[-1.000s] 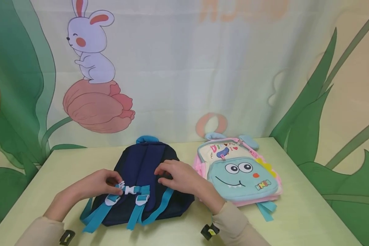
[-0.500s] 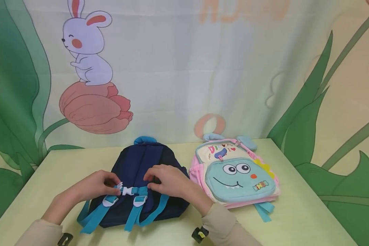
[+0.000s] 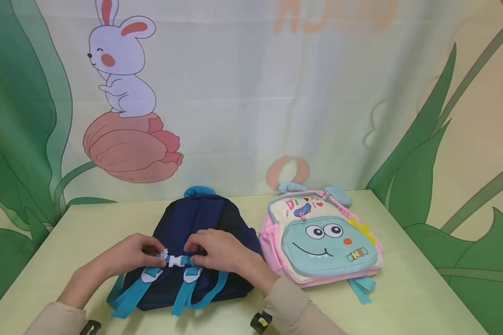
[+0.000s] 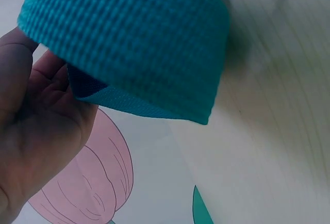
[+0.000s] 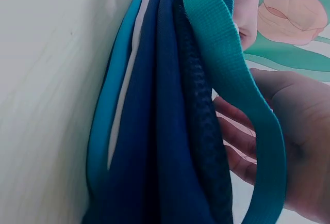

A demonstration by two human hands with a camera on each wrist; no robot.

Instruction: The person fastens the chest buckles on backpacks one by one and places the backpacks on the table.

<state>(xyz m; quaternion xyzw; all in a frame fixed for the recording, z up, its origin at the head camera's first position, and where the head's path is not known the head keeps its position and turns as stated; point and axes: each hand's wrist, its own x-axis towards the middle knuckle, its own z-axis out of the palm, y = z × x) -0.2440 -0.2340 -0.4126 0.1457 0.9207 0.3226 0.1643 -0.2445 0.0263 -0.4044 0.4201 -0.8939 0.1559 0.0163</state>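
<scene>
A navy backpack (image 3: pixel 188 218) lies back side up on the table, with teal webbing straps and white fittings. My left hand (image 3: pixel 127 253) pinches the teal buckle strap at a small white ribbed piece, left of the white buckle (image 3: pixel 176 261). My right hand (image 3: pixel 218 251) is just right of the buckle, its bent finger and thumb tips apart, right at the same strap. In the left wrist view a teal strap (image 4: pixel 129 38) loops in front of the palm. In the right wrist view another teal strap (image 5: pixel 268 136) crosses before the hand, beside the backpack's edge.
A pink and light-blue dinosaur-face backpack (image 3: pixel 331 242) lies to the right, its teal strap end (image 3: pixel 362 291) on the table. Behind the pale table (image 3: pixel 406 279) hangs a curtain (image 3: pixel 234 93) printed with a rabbit and plants.
The right hand has moved left and slightly down across the navy backpack, up to the strap beside the buckle. The left hand keeps its pinch on the strap.
</scene>
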